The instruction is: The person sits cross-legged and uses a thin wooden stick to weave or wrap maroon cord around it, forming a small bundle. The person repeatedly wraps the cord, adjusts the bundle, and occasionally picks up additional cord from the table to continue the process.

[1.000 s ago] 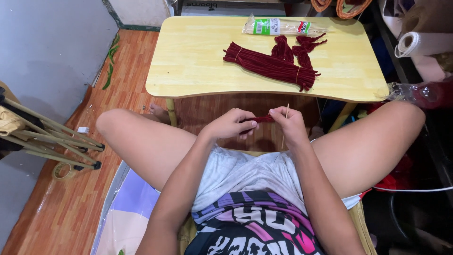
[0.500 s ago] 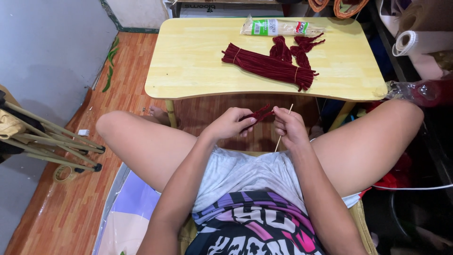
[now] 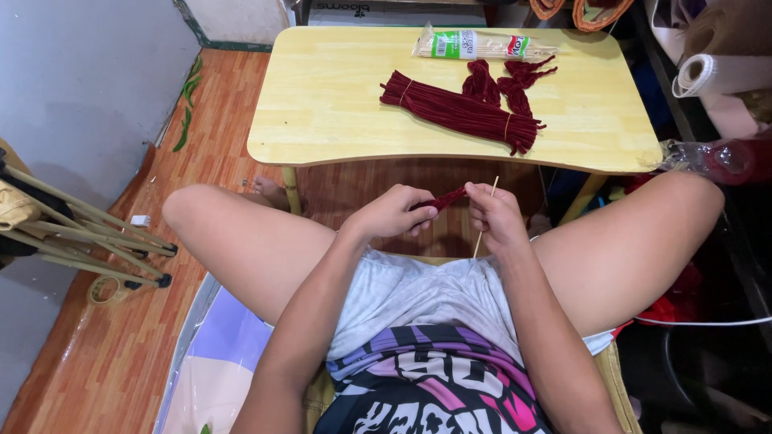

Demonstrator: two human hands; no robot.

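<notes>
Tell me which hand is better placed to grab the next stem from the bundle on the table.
Probably the left hand: it pinches only the stem, while the right hand also holds the stick. The bundle lies ahead.

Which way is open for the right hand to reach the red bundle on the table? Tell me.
Probably straight ahead: the right hand holds a thin stick, and nothing stands between it and the red bundle.
</notes>
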